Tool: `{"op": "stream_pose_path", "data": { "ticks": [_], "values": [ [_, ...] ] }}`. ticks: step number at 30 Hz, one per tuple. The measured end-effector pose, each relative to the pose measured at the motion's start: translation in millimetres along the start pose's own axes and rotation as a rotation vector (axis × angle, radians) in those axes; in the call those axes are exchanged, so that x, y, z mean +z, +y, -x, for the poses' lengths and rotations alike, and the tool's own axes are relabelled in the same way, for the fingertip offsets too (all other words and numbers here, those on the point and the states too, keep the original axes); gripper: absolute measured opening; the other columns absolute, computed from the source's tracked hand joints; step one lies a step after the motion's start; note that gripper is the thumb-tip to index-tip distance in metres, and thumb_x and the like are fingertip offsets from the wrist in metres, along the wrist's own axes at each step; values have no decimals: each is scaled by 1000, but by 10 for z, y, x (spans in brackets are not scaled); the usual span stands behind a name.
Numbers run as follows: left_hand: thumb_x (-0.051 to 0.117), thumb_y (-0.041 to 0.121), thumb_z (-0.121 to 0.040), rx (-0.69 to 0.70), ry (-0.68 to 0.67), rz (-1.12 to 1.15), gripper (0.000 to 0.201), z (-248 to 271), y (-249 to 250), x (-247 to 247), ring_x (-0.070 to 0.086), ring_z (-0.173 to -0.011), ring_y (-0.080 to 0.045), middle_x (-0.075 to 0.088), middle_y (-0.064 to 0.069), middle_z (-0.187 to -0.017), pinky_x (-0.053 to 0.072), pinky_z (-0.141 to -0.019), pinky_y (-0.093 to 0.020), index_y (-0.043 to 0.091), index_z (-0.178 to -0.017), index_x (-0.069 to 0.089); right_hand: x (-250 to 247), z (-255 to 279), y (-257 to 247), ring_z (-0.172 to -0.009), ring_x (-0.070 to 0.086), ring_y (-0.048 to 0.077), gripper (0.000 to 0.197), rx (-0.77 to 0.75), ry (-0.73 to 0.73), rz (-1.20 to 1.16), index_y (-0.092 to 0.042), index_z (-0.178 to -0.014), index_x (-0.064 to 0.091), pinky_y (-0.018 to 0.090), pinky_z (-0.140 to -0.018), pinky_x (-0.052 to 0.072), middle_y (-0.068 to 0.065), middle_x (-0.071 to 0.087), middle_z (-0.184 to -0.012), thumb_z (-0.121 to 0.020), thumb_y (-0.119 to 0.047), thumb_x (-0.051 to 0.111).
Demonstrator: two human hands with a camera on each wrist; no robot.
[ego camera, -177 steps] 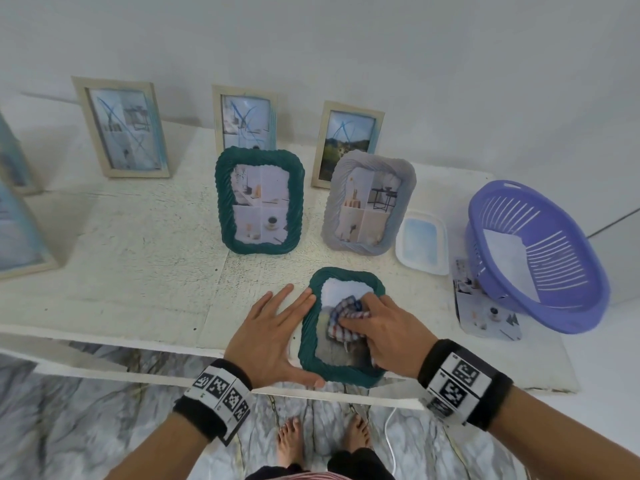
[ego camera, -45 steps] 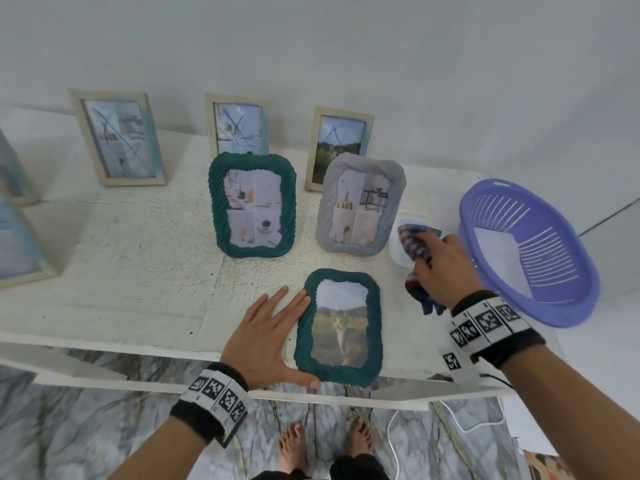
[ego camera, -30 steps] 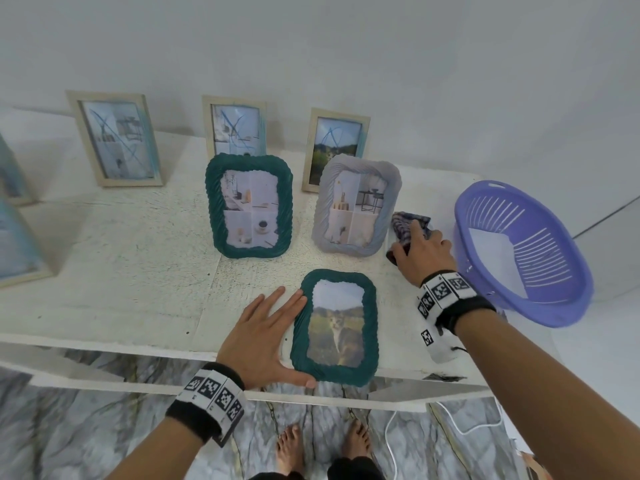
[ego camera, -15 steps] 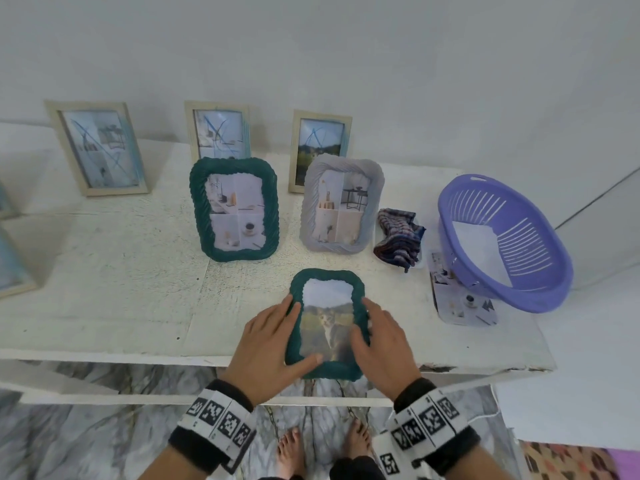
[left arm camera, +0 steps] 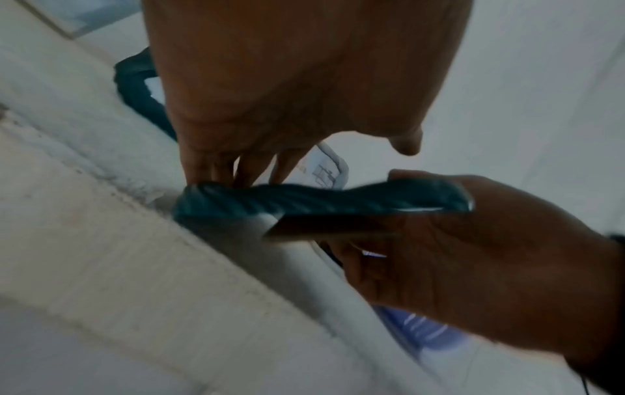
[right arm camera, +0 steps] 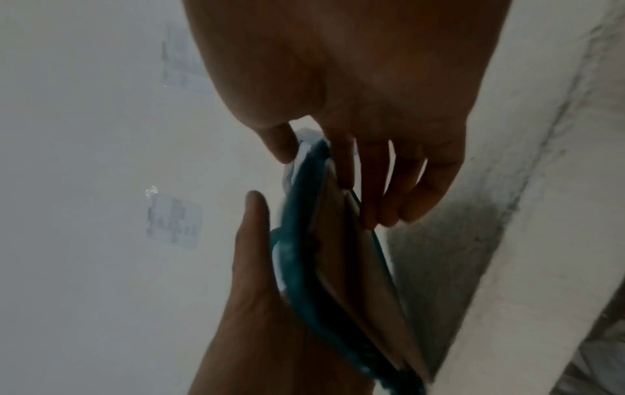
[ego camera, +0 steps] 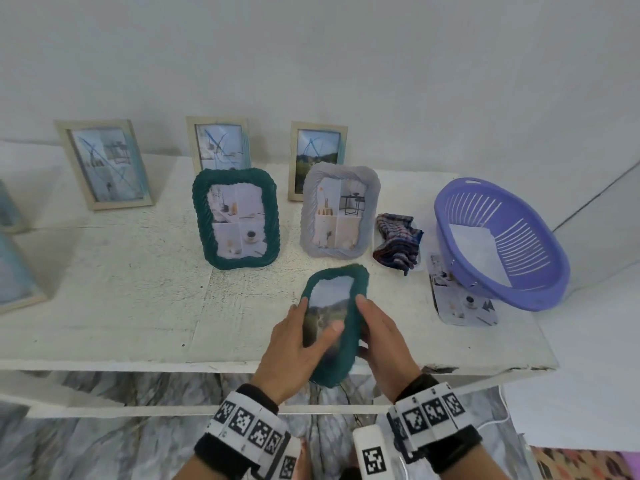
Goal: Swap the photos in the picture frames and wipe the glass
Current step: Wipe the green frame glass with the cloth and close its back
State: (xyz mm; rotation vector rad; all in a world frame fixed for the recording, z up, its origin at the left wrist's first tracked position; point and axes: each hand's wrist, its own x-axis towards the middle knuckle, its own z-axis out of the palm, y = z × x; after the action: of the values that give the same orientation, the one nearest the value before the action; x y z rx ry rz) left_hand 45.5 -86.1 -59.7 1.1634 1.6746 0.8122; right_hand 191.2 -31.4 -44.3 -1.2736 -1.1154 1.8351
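White table (ego camera: 138, 306) with standing frames (ego camera: 236, 218), checked cloth (ego camera: 397, 244), purple basket (ego camera: 502, 237)

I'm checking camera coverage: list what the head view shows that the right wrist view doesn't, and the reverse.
Only the head view shows the frame's glass front with its landscape photo, the plaid cloth beside the purple basket, the standing green frame and grey frame, and the three wooden frames at the wall.

Only the right wrist view shows the held frame's brown backing and its stand leg, edge-on, with fingers behind it.

Both show the left hand and right hand gripping the green frame, lifted off the white table.
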Motion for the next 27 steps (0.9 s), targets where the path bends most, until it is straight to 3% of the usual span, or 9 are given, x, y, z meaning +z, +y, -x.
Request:
{"op": "stream_pose_path", "data": {
  "ticks": [2, 7, 11, 14, 17, 20, 22, 25, 27],
  "values": [
    [47, 74, -74, -13, 0, 253, 88, 15, 105, -67, 48, -120, 1, 43, 23, -137, 38, -103, -19, 37, -150, 23, 48, 38, -36, -104, 67, 28, 42, -29, -75, 6, -17, -117, 67, 46, -91, 54, 8, 71, -111, -101, -43, 38],
    [57, 83, -71, -13, -20, 612, 89, 28, 167, -203, 57, -125, -19, 57, 2, -139, 45, -105, -53, 37, -145, 40, 180, 71, -134, -97, 65, 28, 25, -305, -144, 178, -24, -119, 63, 47, -80, 58, 5, 66, -108, -96, -15, 58],
    [62, 80, -67, 24, -26, 626, 93, 49, 248, -208, 58, -124, -24, 58, -2, -137, 45, -102, -57, 35, -145, 41, 221, 77, -150, -93, 66, 27, 33, -379, -121, 287, -31, -118, 59, 47, -76, 59, 1, 64, -102, -90, -18, 68],
    [66, 72, -64, 34, -5, 578, 93, 21, 262, -174, 62, -118, -17, 59, 1, -135, 51, -98, -50, 39, -146, 37, 152, 116, -208, -89, 67, 24, 30, -387, -134, 282, -31, -114, 59, 42, -74, 60, -1, 65, -98, -88, -20, 69],
    [64, 59, -71, 40, 40, 519, 80, 26, 286, -138, 64, -110, -10, 60, 3, -133, 55, -82, -30, 44, -144, 36, -8, 148, -313, -81, 63, 14, 32, -459, -125, 489, -34, -114, 61, 29, -71, 55, -2, 63, -93, -85, -22, 68],
    [73, 55, -76, 48, 66, 507, 78, 42, 328, -104, 64, -102, 4, 58, 6, -132, 54, -68, -16, 42, -144, 36, -201, 157, -433, -62, 49, 9, 30, -597, -9, 748, -29, -111, 69, 23, -60, 43, -9, 50, -68, -83, -19, 63],
    [69, 53, -71, 51, 76, 488, 83, 58, 368, -67, 62, -97, 11, 55, 9, -131, 52, -65, -11, 40, -145, 34, -303, 164, -510, -55, 45, 8, 26, -596, 104, 970, -28, -109, 72, 25, -54, 36, -13, 43, -54, -87, -21, 61],
    [76, 56, -71, 61, 95, 458, 88, 84, 406, 14, 61, -105, 6, 52, 15, -134, 52, -74, -15, 40, -146, 32, -373, 231, -560, -56, 50, 10, 26, -520, 179, 1219, -30, -114, 70, 28, -56, 39, -13, 56, -59, -94, -28, 53],
    [76, 64, -64, 86, 112, 412, 93, 108, 410, 71, 56, -118, -1, 49, 20, -137, 51, -91, -24, 45, -144, 32, -387, 281, -563, -52, 60, 13, 28, -426, 106, 1022, -24, -118, 66, 27, -55, 48, -6, 69, -65, -97, -23, 48]
  ]
}}
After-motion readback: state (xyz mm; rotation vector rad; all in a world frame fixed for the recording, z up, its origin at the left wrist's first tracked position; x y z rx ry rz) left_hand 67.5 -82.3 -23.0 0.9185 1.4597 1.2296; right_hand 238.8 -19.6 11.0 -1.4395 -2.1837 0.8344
